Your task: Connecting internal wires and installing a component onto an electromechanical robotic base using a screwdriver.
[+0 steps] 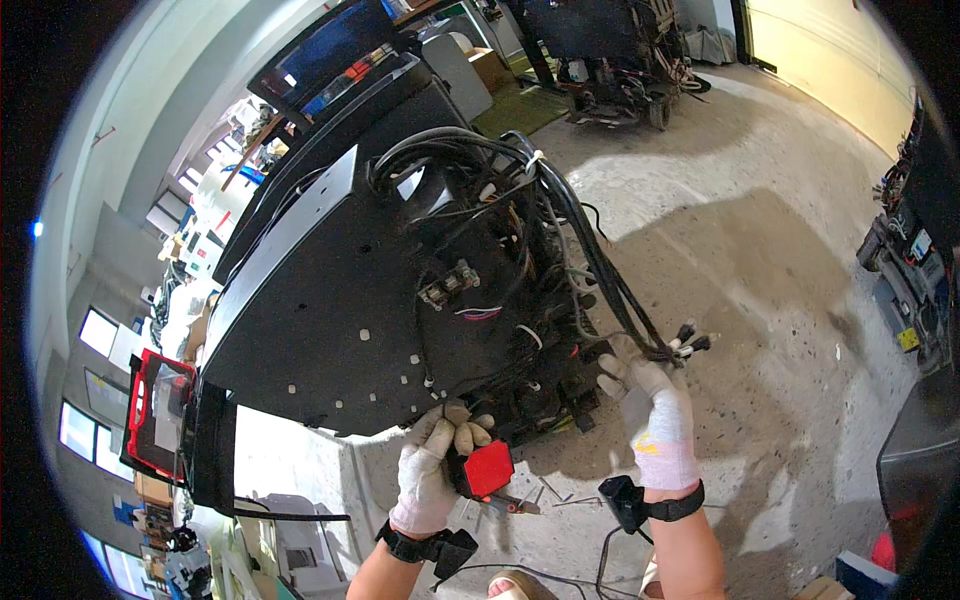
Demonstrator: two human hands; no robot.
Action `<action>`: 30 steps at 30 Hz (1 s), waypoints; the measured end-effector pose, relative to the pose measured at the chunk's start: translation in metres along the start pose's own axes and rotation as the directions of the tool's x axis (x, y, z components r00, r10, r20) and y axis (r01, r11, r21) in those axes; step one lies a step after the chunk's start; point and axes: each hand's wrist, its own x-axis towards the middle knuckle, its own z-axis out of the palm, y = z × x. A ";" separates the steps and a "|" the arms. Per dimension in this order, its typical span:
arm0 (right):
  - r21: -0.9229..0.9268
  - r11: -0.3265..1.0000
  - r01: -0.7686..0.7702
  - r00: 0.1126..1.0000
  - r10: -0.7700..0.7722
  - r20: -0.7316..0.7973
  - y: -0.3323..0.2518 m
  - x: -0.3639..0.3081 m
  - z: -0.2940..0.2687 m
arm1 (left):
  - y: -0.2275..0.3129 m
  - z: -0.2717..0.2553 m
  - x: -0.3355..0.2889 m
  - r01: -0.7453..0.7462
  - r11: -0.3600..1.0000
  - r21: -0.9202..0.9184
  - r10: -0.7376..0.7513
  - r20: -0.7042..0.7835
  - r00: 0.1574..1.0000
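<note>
A large black machine housing (pixel 320 310) lies tilted before me, its open side full of wiring and dusty parts. My left hand (pixel 430 470), in a whitish glove, has its fingers curled together at the lower edge of the housing. What they pinch is hidden. Right beside those fingers is a black block with a red square face (pixel 489 470); whether the hand holds it I cannot tell. My right hand (pixel 655 405), gloved too, is closed at the lower end of a bundle of black cables (pixel 600 255), just short of their loose connectors (pixel 690 345).
A tool with red-and-grey handles (pixel 515 505) and thin scraps (pixel 560 495) lie on the speckled floor by my feet. A thin black cable (pixel 600 560) runs near them. Other dark machines (pixel 915 240) stand right and behind. A red-framed case (pixel 160 415) is at left.
</note>
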 end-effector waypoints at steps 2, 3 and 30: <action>-0.016 0.999 -0.031 0.999 0.031 0.010 0.015 -0.001 -0.011 | -0.001 0.001 -0.003 0.071 0.997 -0.035 -0.071 -0.010 0.997; -0.029 0.998 -0.061 0.998 0.062 0.015 0.022 -0.001 -0.016 | -0.004 -0.002 -0.004 0.070 0.997 -0.037 -0.070 -0.014 0.997; -0.775 0.614 0.148 0.800 0.387 0.459 0.048 -0.044 -0.009 | -0.005 0.017 -0.014 0.178 0.982 -0.067 -0.170 0.112 0.979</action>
